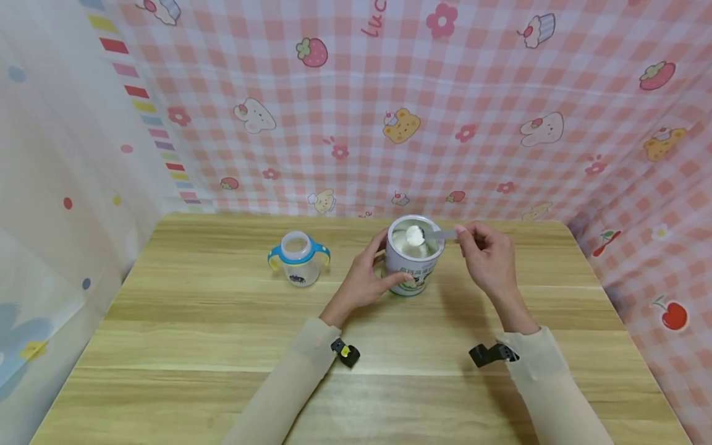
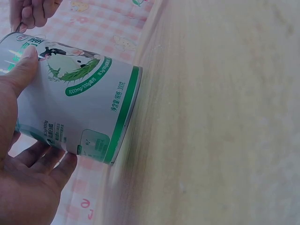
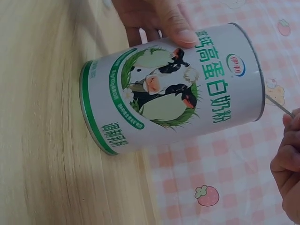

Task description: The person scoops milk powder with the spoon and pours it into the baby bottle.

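Observation:
A white milk powder can (image 1: pixel 425 267) with a green base band stands on the table, open at the top. My left hand (image 1: pixel 364 275) holds it from the left, thumb across the front and fingers round the far side. Between thumb and fingers, my right hand (image 1: pixel 491 256) pinches the grey handle of a scoop (image 1: pixel 442 235) at the can's right rim. White powder fills the scoop's bowl, which shows over the can's mouth. In the right wrist view, the can's cow picture (image 3: pixel 159 86) faces the camera, and the thin scoop handle (image 3: pixel 280 104) juts past the rim.
A clear baby bottle (image 1: pixel 302 273) with a blue collar and two blue-and-yellow handles stands uncapped to the left of the can. The wooden table (image 1: pixel 222 346) ends at a pink checked cloth (image 1: pixel 356 167) behind and another at the right.

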A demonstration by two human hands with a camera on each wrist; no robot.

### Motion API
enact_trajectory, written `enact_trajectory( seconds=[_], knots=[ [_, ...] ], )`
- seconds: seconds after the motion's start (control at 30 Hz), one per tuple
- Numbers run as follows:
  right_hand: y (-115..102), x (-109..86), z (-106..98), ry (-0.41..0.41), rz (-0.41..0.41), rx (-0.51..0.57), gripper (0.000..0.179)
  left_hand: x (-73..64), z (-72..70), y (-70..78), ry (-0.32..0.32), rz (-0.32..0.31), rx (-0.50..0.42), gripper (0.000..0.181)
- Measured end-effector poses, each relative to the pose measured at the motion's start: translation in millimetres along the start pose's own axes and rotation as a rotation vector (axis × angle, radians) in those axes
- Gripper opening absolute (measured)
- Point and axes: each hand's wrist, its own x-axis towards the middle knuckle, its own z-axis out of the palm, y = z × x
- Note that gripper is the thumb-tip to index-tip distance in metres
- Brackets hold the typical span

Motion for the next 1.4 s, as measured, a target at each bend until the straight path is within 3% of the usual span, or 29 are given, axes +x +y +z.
enact_trajectory(
  seconds=[0.47, 0.7, 1.03, 1.2, 1.4],
  knots=[
    [1, -0.1, -2, 0.010, -0.021, -0.021, 0.033, 0.9, -0.1, -3.7, -0.005, 0.020, 0.027, 0.094],
    [1, 0.3, -3, -0.021, 0.054, 0.011, 0.036, 1.1, 0.7, -3.6, -0.007, 0.011, 0.030, 0.093],
    [-7, 1.9, -6, -0.123, 0.382, 0.355, 0.037, 1.0, -1.1, -0.4, -0.012, -0.017, 0.043, 0.093],
    [-8, 2.3, -6, -0.141, 0.441, 0.510, 0.035, 1.3, -2.0, 3.5, -0.023, -0.034, 0.043, 0.096],
    [-9, 1.7, -6, -0.156, 0.448, 0.544, 0.035, -1.3, -3.7, 7.6, 0.002, -0.039, 0.078, 0.100]
  ],
)
